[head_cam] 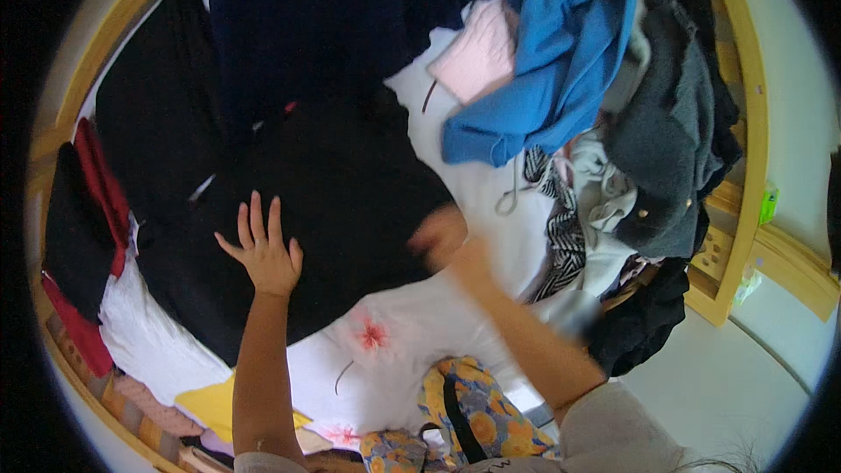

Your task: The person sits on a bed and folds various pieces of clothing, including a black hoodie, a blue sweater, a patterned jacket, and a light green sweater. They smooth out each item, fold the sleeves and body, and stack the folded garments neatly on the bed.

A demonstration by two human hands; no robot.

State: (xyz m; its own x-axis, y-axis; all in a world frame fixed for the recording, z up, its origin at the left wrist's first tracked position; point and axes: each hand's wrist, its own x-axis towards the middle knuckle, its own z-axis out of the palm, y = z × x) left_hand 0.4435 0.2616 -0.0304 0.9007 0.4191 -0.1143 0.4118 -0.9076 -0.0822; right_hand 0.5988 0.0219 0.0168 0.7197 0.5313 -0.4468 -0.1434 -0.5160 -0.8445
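Observation:
A black garment (341, 190) lies spread out over a white sheet with red flowers (394, 328). On its lower left part my left hand (266, 256) rests palm down, fingers apart. My right hand (443, 236), blurred, is at the garment's right edge; whether its fingers grip the fabric is not clear. Beyond them lies a dark navy garment (302, 20), touching the black one. Another black garment (158, 72) lies to the left. Close to my body is a piece of orange-and-blue floral cloth (483, 407).
A blue garment (552, 59), a pink cloth (479, 52), a striped cloth (565, 243) and a dark grey garment (670, 125) are heaped on the right. White (151, 322), yellow (210, 404) and red (102, 177) cloths lie at left. A yellow wooden frame (755, 112) borders the bed.

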